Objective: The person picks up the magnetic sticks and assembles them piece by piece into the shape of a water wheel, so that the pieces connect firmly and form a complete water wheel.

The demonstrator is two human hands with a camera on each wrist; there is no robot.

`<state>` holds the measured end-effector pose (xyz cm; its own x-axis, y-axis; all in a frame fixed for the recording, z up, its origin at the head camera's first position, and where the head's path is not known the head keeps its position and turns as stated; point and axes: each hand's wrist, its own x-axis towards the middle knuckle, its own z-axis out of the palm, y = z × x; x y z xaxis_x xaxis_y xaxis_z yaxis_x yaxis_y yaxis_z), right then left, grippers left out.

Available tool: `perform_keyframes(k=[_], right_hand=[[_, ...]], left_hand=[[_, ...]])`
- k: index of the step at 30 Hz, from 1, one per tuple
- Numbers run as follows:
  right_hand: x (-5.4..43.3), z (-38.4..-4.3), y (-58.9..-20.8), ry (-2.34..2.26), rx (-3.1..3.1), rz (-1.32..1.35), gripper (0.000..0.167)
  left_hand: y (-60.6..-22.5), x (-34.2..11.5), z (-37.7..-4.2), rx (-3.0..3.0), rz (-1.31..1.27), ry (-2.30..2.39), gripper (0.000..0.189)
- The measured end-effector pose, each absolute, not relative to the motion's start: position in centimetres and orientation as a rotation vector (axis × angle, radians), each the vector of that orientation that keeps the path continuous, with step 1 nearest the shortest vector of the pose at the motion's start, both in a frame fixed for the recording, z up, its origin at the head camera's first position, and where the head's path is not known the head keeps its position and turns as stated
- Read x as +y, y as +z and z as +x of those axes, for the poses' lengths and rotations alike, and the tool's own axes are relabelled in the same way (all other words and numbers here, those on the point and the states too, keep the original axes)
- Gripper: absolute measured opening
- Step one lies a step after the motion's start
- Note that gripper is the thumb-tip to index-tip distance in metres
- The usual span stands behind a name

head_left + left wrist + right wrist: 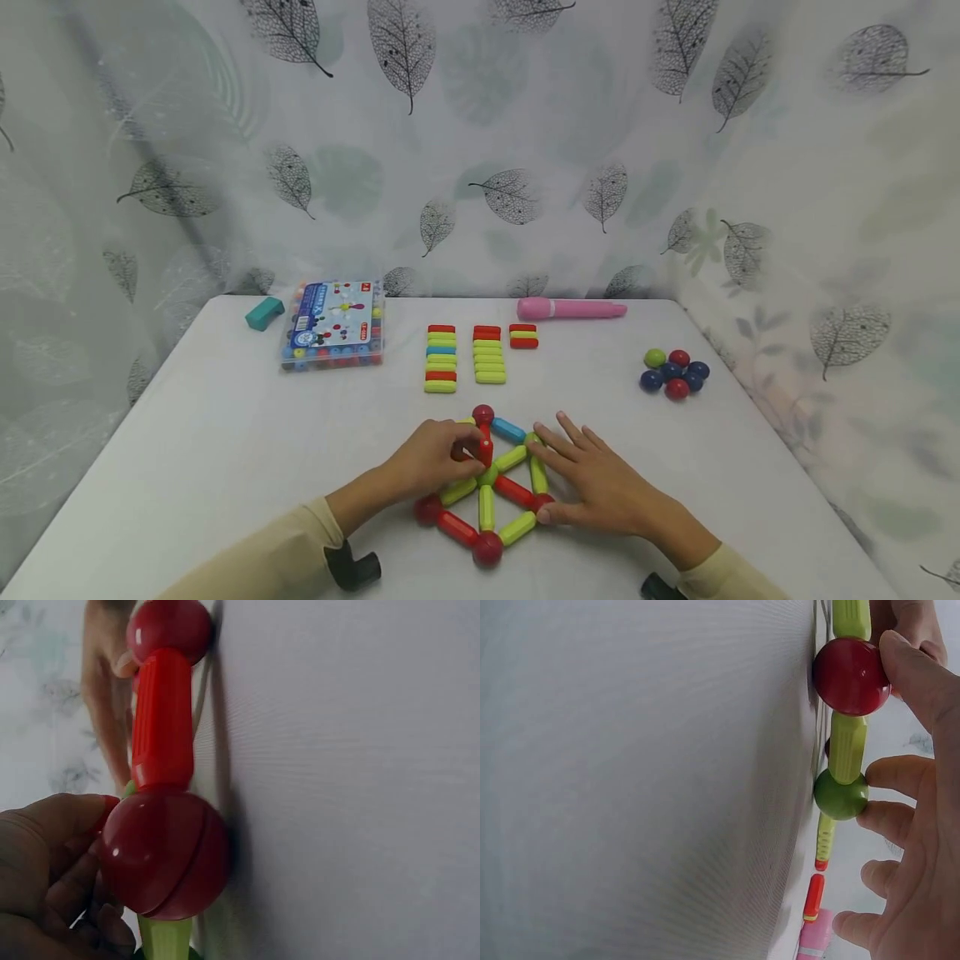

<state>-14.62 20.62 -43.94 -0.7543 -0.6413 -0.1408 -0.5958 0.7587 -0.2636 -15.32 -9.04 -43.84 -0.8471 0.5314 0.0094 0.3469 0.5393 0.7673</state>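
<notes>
At the middle of the white table (225, 467), your rod-and-ball frame (487, 508) lies flat, a large red ball (487, 550) nearest you. Right hand (600, 487): fingers spread, thumb on the right-side red ball (851, 676), fingertips touching a green ball (841, 794). Left hand (431, 454): thumb and fingers pinching a red rod (486, 450) by the central green ball (487, 476). Farther: loose balls (671, 372) right, loose rods (440, 358) in stacks, clear box (332, 325) left, teal block (265, 313) beside it, pink tube (573, 309) at the far edge, leaf-print curtain (480, 250) behind.
</notes>
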Motion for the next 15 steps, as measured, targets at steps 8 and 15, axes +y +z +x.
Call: perform_keyframes(k=[8,15], right_hand=[[20.58,-14.61,-44.01,-0.306,2.721,-0.957,0.096],[20.72,-14.70,-44.15,-0.351,2.716,-0.951,0.095]], left_hand=[[-44.27,-8.97,-15.14,2.609,0.712,1.155,0.024],[-43.96,-9.90,-14.92,2.488,0.542,1.385,0.045]])
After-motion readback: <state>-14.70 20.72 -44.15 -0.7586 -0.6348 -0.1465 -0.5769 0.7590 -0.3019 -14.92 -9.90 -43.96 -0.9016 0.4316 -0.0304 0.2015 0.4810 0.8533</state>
